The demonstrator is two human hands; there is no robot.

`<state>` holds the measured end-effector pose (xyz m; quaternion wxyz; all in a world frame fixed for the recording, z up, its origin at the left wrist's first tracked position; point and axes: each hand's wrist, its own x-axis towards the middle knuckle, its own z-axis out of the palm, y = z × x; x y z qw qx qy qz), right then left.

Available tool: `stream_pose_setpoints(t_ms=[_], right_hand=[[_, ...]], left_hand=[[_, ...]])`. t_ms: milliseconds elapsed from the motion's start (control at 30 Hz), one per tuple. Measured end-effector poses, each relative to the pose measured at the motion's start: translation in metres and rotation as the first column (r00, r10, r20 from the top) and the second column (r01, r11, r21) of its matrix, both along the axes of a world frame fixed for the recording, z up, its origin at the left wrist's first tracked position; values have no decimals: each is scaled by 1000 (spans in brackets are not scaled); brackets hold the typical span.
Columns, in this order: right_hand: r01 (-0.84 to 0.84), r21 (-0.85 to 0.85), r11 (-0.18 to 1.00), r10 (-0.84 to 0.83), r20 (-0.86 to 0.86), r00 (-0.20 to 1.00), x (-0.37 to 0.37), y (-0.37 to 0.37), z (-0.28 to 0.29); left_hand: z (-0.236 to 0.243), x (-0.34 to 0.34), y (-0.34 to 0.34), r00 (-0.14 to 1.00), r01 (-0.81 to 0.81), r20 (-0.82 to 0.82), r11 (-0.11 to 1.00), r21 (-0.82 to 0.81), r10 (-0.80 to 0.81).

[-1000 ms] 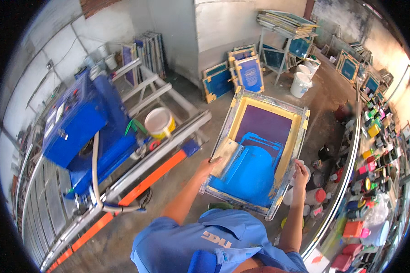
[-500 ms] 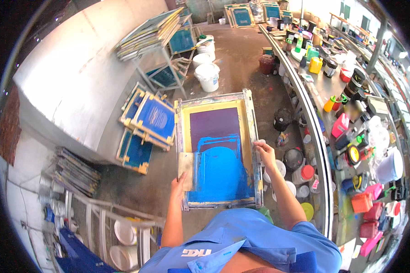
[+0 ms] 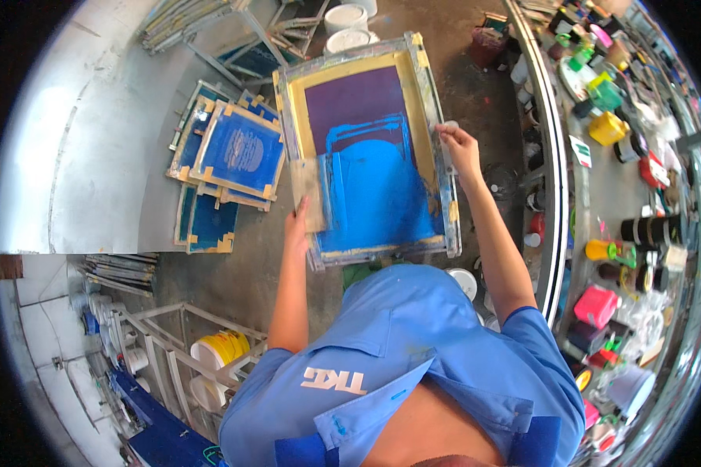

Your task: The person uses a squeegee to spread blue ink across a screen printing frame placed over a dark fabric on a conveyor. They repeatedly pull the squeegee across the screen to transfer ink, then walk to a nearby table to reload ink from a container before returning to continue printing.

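A screen printing frame (image 3: 419, 86) with a pale wooden border is held out in front of my body, slightly tilted. Bright blue ink (image 3: 378, 194) covers the lower part of its mesh, with a dark purple area (image 3: 358, 101) above. My left hand (image 3: 297, 218) grips a flat beige scraper (image 3: 309, 183) at the frame's left side; its blue-smeared edge overlaps the ink. Whether those fingers also clasp the frame is hidden. Against the frame's right edge, my right hand (image 3: 461, 148) is closed, thumb and fingers pinching the rail.
More screens (image 3: 241, 148) lean in a stack by the white wall at left. White buckets (image 3: 350, 39) stand beyond the frame. Along the right runs a long bench (image 3: 580, 183) crowded with ink bottles and tubs. A metal rack (image 3: 167, 342) sits at lower left.
The frame and both hands appear higher in the picture, and the frame leans a little more to one side. Surroundings have shifted with the view. Both hands keep their hold.
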<state>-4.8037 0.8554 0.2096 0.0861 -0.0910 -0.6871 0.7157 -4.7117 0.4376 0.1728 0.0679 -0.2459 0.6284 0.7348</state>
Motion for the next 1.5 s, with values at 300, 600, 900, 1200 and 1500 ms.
stream_pose_setpoints(t_ms=[300,600,900,1200,1500], right_hand=[[-11,16,1000,11,35,999,-246,57,17],[225,-35,974,-226,-29,974,-437,103,-6],[239,129,962,-241,-1,970,-746,205,-42],[38,239,970,-52,55,997,-1022,257,-24],[104,156,982,-121,101,987,-1300,340,-54]], left_hand=[[-5,-261,38,999,-11,-34,998,-62,9],[33,-514,82,991,125,-42,988,-95,-129],[-18,-790,205,999,35,-12,993,-116,-37],[-87,-1020,252,998,51,35,998,24,-52],[-83,-1326,334,984,176,41,977,-119,-173]])
